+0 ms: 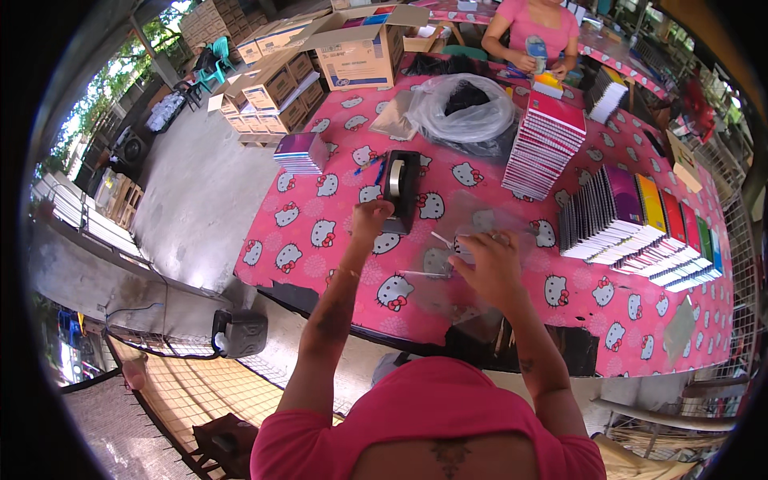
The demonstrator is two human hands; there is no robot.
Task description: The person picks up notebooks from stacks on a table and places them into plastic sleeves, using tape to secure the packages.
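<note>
A black tape dispenser [402, 180] with a pale roll stands on the pink cloth-covered table. My left hand [372, 218] is closed at its near left end; whatever its fingers pinch is too small to make out. To the right, a clear plastic sheet or bag [436, 260] lies flat on the cloth, its outline hard to see. Over it rests my right hand [488, 260], fingers stretched out and apart, touching the plastic. Blue pens [379, 171] lie beside the dispenser.
Spiral notebooks stand in a tall red stack [546, 144], a multicoloured row [640, 224] at right, and a small purple stack [301, 153]. A clear bag [462, 116] lies behind the dispenser. Cardboard boxes [356, 60] stand at back left. Across the table works another person [538, 32].
</note>
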